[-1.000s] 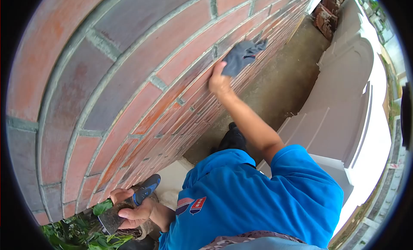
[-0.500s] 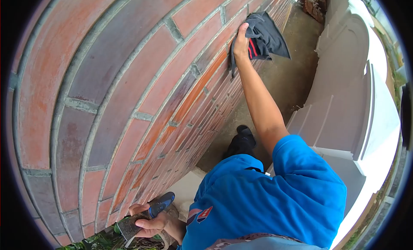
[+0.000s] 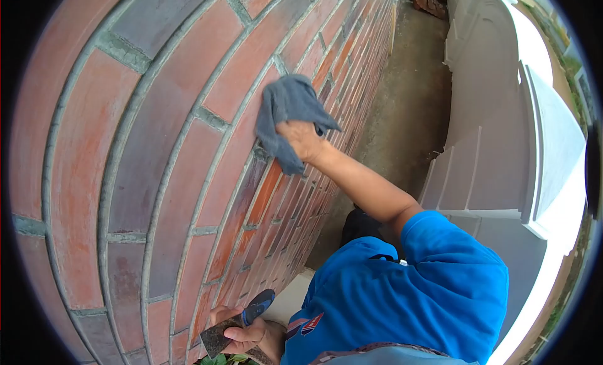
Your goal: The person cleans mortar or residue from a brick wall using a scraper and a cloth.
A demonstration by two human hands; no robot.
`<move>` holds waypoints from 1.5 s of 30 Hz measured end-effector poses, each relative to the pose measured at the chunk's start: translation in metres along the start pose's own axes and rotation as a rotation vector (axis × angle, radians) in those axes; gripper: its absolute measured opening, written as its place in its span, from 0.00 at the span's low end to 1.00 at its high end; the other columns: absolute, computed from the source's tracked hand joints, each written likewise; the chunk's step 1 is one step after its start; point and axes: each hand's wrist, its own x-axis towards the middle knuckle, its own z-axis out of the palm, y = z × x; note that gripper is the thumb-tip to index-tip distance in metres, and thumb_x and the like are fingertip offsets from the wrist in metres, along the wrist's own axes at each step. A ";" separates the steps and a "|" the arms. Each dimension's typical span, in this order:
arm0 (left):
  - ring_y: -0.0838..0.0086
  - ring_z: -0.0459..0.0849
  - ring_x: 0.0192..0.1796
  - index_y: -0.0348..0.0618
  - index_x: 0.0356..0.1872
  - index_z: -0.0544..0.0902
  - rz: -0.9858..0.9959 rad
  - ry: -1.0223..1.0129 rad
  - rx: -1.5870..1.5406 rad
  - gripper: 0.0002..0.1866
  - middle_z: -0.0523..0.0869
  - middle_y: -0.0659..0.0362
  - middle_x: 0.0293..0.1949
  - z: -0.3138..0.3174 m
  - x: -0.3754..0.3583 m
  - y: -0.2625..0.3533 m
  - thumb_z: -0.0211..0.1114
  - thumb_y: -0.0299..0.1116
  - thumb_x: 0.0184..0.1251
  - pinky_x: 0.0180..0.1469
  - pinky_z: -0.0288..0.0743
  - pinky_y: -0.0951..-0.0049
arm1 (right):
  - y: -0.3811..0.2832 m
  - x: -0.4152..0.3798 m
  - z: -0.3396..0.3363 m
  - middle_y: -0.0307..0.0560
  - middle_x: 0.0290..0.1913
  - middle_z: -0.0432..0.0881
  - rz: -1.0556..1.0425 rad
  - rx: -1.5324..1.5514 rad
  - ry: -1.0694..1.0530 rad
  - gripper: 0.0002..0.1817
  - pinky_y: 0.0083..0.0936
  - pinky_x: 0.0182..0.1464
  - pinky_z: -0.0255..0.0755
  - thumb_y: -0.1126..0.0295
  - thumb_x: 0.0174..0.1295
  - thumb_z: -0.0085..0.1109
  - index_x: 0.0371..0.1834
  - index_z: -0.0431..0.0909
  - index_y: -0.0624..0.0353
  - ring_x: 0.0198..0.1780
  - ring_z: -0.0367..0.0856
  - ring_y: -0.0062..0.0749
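Note:
My right hand (image 3: 300, 139) is pressed on a bunched grey cloth (image 3: 286, 101) that lies against the brick wall (image 3: 182, 114), near the middle of the view. Part of the cloth covers the fingers and a corner hangs below the palm. Low on the left, close to the wall's lower part, my left hand (image 3: 248, 337) is closed around a scraper (image 3: 217, 338). Its flat, stained blade points left, and its blue and black handle sticks up to the right. The fingers and thumb grip the tool near where blade and handle meet.
A narrow concrete floor strip (image 3: 402, 107) runs between the brick wall and a pale moulded wall (image 3: 490, 114) on the right. A reddish-brown object (image 3: 428, 1) lies at its far end. Green leaves (image 3: 223, 360) show at the bottom, below the scraper.
My right hand and the cloth have moved left and down in the view, nearer along the wall, and the cloth's red stripes no longer show. My left hand still holds the scraper, slightly farther right.

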 end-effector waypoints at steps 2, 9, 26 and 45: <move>0.70 0.68 0.20 0.33 0.47 0.63 -0.051 -0.027 0.024 0.11 0.74 0.53 0.18 -0.001 -0.006 0.002 0.45 0.32 0.74 0.23 0.57 0.68 | 0.074 0.071 -0.027 0.70 0.65 0.67 0.160 0.059 0.330 0.34 0.42 0.66 0.60 0.51 0.69 0.45 0.67 0.62 0.69 0.65 0.67 0.63; 0.70 0.69 0.21 0.34 0.48 0.62 -0.119 -0.141 -0.045 0.11 0.75 0.54 0.19 0.044 -0.009 0.008 0.45 0.31 0.73 0.24 0.60 0.70 | 0.149 0.097 -0.059 0.60 0.59 0.75 1.187 0.557 0.189 0.49 0.30 0.65 0.58 0.31 0.67 0.32 0.58 0.70 0.78 0.62 0.70 0.41; 0.70 0.69 0.16 0.30 0.36 0.68 0.053 -0.155 -0.073 0.13 0.76 0.55 0.17 0.186 0.035 -0.011 0.47 0.34 0.73 0.19 0.60 0.72 | 0.342 0.196 -0.088 0.69 0.63 0.69 0.498 0.296 0.576 0.42 0.36 0.70 0.54 0.38 0.67 0.40 0.63 0.66 0.72 0.68 0.63 0.58; 0.67 0.78 0.20 0.27 0.33 0.71 0.261 -0.325 0.241 0.15 0.79 0.51 0.21 0.168 0.015 -0.042 0.46 0.33 0.74 0.24 0.73 0.76 | 0.201 0.316 -0.138 0.66 0.61 0.74 -0.171 0.213 0.310 0.34 0.29 0.64 0.66 0.46 0.66 0.47 0.63 0.70 0.65 0.63 0.74 0.49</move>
